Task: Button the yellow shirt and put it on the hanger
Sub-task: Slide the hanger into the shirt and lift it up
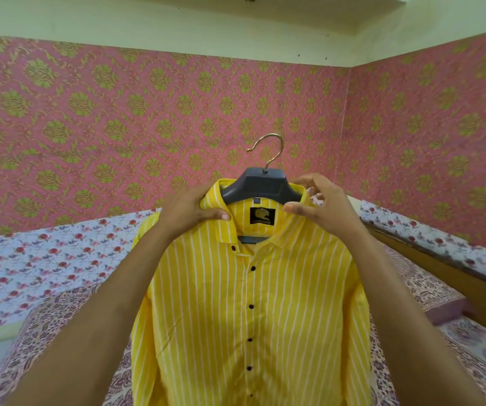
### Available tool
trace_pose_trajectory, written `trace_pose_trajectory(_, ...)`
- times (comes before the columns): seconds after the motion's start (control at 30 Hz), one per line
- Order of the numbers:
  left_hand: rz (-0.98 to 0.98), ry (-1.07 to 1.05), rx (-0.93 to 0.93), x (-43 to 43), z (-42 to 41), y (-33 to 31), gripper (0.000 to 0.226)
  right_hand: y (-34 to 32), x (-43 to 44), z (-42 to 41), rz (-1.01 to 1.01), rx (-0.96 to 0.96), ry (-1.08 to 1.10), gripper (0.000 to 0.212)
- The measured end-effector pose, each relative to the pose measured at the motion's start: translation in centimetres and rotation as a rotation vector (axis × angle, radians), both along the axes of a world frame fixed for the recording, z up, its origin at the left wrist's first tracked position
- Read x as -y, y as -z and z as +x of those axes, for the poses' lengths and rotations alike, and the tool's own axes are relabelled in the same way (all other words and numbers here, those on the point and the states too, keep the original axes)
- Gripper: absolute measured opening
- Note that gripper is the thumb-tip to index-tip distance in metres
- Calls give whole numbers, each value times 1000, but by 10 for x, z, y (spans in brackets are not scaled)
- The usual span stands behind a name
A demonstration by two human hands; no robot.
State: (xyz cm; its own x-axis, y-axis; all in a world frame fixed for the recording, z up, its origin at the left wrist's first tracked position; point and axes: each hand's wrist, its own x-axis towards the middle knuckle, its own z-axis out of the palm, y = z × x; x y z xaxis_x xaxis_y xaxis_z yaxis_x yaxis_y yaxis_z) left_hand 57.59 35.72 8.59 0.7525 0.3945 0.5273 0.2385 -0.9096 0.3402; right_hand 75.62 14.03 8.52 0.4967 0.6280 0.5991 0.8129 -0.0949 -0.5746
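The yellow shirt (250, 312) with white stripes and black buttons hangs in front of me, its front buttoned except the top button at the collar. A dark grey hanger (260, 186) with a brass hook sits inside the collar. My left hand (190, 212) grips the left side of the collar and shoulder. My right hand (320, 205) pinches the right side of the collar, fingers curled by the hanger's end. The shirt is lifted upright above the bed.
A bed with a floral sheet (31, 268) and a patterned cover (48, 341) lies below. Pink and green wallpaper (118, 112) covers the walls behind. A wooden bed frame edge (440, 268) runs along the right.
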Motion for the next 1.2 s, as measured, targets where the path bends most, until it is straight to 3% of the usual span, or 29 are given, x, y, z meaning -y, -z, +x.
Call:
trace_pose_trajectory(0.2, 11, -32, 27, -3, -1, -6, 112, 1, -3, 0, 89, 114, 5, 43)
trace_pose_trajectory(0.4, 59, -111, 38, -2, -2, -10, 76, -1, -16, -12, 260, 165, 101, 13)
trace_pose_trajectory(0.47, 71, -129, 33, 0, -4, -12, 69, 1, -17, -13, 291, 108, 51, 23)
trace_pose_trajectory(0.6, 51, -120, 61, -4, -11, -14, 76, 7, -8, -4, 222, 27, 8, 55)
trace_pose_trajectory(0.7, 6, -117, 74, -8, -16, -16, 68, 24, -3, 13, -1, 115, 218, 77)
trace_pose_trajectory(0.77, 10, -115, 83, -11, -16, -15, 77, 33, -1, 20, -101, 145, 354, 90)
trace_pose_trajectory(0.9, -42, -50, 83, -18, -9, -10, 111, 40, 4, 21, -113, 204, 539, 85)
trace_pose_trajectory(1.07, -91, 43, 98, -14, 6, 1, 88, 43, 28, 11, -89, 267, 671, 75)
trace_pose_trajectory(1.2, -141, 143, 64, 7, 35, 8, 80, 46, 69, 11, -171, 300, 756, 84)
